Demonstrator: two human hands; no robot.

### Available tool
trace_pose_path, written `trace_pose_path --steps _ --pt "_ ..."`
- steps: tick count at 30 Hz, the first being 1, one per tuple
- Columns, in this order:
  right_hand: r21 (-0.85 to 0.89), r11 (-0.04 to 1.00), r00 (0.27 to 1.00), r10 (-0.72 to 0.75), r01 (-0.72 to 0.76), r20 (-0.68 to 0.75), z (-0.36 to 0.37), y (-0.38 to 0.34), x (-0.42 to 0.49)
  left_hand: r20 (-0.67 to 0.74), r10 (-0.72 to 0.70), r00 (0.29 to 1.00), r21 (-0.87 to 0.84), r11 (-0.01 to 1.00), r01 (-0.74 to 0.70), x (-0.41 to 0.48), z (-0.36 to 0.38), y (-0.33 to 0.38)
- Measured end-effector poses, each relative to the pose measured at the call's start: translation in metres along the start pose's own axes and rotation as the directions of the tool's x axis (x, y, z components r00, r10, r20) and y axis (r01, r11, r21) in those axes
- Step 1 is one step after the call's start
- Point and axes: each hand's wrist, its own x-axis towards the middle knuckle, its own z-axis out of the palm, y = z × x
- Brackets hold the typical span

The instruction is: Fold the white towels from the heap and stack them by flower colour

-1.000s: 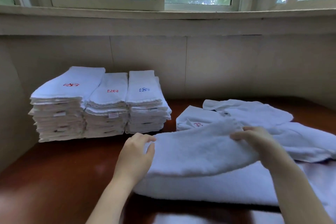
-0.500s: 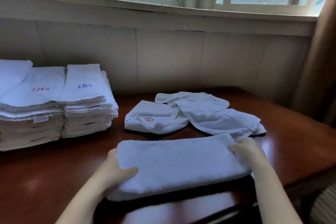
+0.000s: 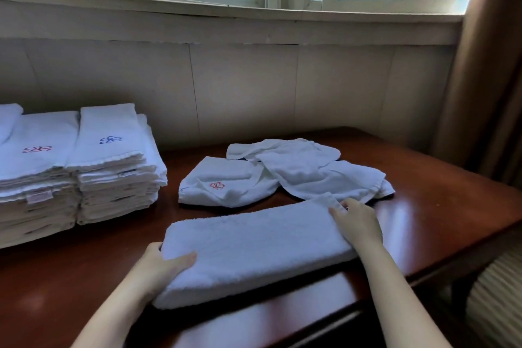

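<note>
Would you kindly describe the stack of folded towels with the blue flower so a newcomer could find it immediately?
Start at the wooden table under the window and look to its left end, where folded white stacks stand against the wall. The blue-flower stack is the rightmost one, nearest the loose towels. Its top towel bears a blue flower, while the red-flower stack beside it shows red.

red-flower stack [image 3: 36,167] cut off at left edge.
</note>
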Motion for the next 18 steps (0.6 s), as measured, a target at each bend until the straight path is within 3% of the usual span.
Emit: trace_pose_path --steps 6,10,12,13,15,17,18 --pt "-0.094 0.995 0.996 0.019 -0.028 -0.087 0.001 -0.009 0.001 -0.04 -0.044 0.998 0.048 0.998 0.046 -0.001 0.003 0.001" --pt "-0.314 0.943 0.99 0.081 -0.114 -0.116 -0.001 -0.019 -0.011 -0.006 -0.059 0.998 -0.016 0.998 0.059 -0.006 0.0 0.002" --pt "-0.465 0.885 0.99 -0.044 -0.023 -0.132 -0.003 -0.041 -0.027 0.042 -0.074 0.996 -0.095 0.992 0.077 -0.009 -0.003 0.004" --pt "-0.477 0.871 0.982 -0.173 0.117 -0.076 -0.001 -0.057 -0.04 0.058 -0.076 0.995 -0.147 0.986 0.084 -0.009 -0.004 0.006" --pt "-0.268 0.832 0.874 -0.469 0.486 0.129 0.013 -0.093 -0.076 0.061 -0.055 0.997 -0.282 0.957 0.07 -0.006 -0.004 0.008" --pt "0.036 0.708 0.659 -0.673 0.705 0.335 0.03 -0.125 -0.121 0.001 -0.028 1.0 -0.433 0.901 0.025 -0.005 -0.002 0.012" --pt "0.106 0.647 0.559 -0.72 0.755 0.41 0.04 -0.136 -0.141 -0.033 -0.023 0.999 -0.497 0.868 0.004 -0.007 -0.003 0.013"
